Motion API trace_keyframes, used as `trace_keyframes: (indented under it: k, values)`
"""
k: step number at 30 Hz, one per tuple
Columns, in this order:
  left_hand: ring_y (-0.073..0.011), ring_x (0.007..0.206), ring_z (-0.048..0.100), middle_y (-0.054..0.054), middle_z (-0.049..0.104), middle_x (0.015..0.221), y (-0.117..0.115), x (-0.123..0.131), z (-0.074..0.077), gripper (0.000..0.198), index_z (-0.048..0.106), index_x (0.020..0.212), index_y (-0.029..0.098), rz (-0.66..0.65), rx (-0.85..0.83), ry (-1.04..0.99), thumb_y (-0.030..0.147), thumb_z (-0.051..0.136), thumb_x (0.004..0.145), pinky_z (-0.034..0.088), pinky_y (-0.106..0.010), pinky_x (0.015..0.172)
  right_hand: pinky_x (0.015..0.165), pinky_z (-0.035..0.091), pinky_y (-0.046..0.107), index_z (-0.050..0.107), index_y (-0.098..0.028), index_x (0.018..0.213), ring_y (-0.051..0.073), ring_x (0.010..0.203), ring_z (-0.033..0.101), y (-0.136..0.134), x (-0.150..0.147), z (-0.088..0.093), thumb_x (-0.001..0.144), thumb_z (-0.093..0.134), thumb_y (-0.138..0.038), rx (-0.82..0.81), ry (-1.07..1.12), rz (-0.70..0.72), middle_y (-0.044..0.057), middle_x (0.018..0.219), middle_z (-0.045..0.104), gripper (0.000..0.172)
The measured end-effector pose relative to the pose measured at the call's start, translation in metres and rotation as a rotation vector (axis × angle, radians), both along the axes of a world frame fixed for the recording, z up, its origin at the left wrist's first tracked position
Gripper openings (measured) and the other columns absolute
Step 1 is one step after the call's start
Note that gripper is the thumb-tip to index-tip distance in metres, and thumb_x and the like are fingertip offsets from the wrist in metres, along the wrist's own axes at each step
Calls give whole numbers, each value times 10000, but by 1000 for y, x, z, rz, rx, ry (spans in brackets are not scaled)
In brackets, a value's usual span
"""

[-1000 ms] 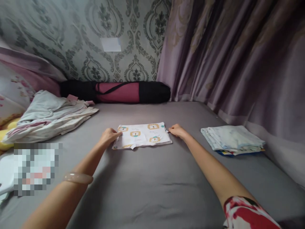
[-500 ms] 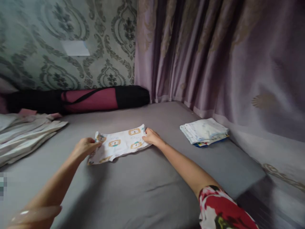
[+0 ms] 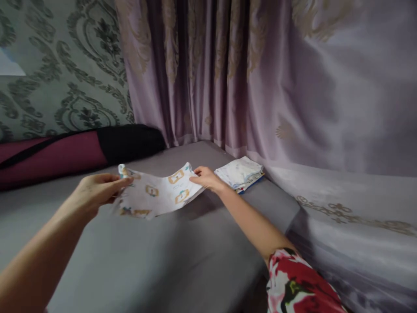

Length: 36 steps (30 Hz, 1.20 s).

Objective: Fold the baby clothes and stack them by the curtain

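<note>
A small folded white garment with orange picture prints hangs just above the grey bed sheet, sagging in the middle. My left hand pinches its left end. My right hand pinches its right end. A little to the right of my right hand lies a stack of folded pale clothes, near the bed's corner by the curtain.
A rolled maroon mat in a black bag lies along the patterned wall at the back left. Mauve curtains hang behind and along the bed's right side, draping over its edge.
Both hands have lifted the printed garment off the sheet and carried it right, toward the folded stack. My view has swung right, so the loose clothes pile at left has left the frame.
</note>
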<state>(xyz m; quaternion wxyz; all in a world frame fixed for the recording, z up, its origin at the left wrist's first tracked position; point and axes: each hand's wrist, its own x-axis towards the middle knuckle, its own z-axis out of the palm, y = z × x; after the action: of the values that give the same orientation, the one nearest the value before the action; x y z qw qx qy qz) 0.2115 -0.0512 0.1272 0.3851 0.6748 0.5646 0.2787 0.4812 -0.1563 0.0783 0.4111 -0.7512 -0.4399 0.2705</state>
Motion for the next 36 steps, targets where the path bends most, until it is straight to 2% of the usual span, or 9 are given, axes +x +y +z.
trace_keyframes:
  k: [2,5,8,10,13,17,21,27,36]
  values:
    - [-139,526,540,8,598,552,-12,38,7,259,632,689,185,-54,-150,-164,410,718,594,429,-213,472,636,486,189,646,-131,981,132,743,652,-19,34,16,768,671,-171,1,19,-67,29,842,703,218]
    - [-129,505,531,-1,588,549,-28,94,10,254,605,659,158,-123,-216,-301,352,755,592,427,-226,483,633,487,168,660,-119,1007,128,747,666,-44,83,40,795,656,-146,-22,-34,-164,51,888,724,214]
    - [-107,470,513,0,572,547,-40,147,5,273,579,637,140,-205,-229,-456,329,771,590,422,-234,483,643,495,165,664,-108,1049,124,745,673,-62,128,58,820,626,-120,-72,-154,-268,68,934,730,232]
    - [-102,462,513,6,554,534,-47,179,0,289,559,626,141,-250,-254,-556,323,780,585,429,-234,484,639,496,170,664,-107,1070,119,721,669,-70,155,65,816,631,-116,-127,-295,-330,70,936,731,257]
    - [-97,449,504,17,533,513,-57,222,-10,271,540,626,147,-284,-289,-660,300,763,606,436,-232,476,644,495,191,667,-93,1073,127,704,662,-77,193,70,798,635,-93,-184,-392,-396,83,925,729,277]
    - [-72,425,461,45,486,479,-71,266,-22,241,527,629,152,-266,-322,-758,280,730,646,423,-209,459,704,493,225,680,-86,1049,159,780,665,-83,233,71,799,620,-90,-255,-489,-442,92,932,725,257]
    - [-66,448,465,56,486,500,-81,290,-35,275,517,638,158,-232,-409,-822,292,757,626,430,-204,472,794,474,237,688,-111,1051,186,921,652,-83,259,74,803,616,-110,-329,-608,-459,93,1026,710,258]
    - [-52,462,485,72,507,531,-89,303,-63,396,504,698,170,-213,-572,-924,348,825,549,445,-190,501,907,432,278,620,-188,1198,211,1111,579,-82,272,72,869,559,-190,-390,-749,-491,99,1239,624,335]
    - [-61,431,508,79,510,532,-97,298,-101,366,468,721,188,-192,-678,-849,330,800,654,490,-223,527,935,410,302,576,-246,1254,226,1167,549,-86,268,43,924,460,-192,-445,-871,-459,85,1241,618,355]
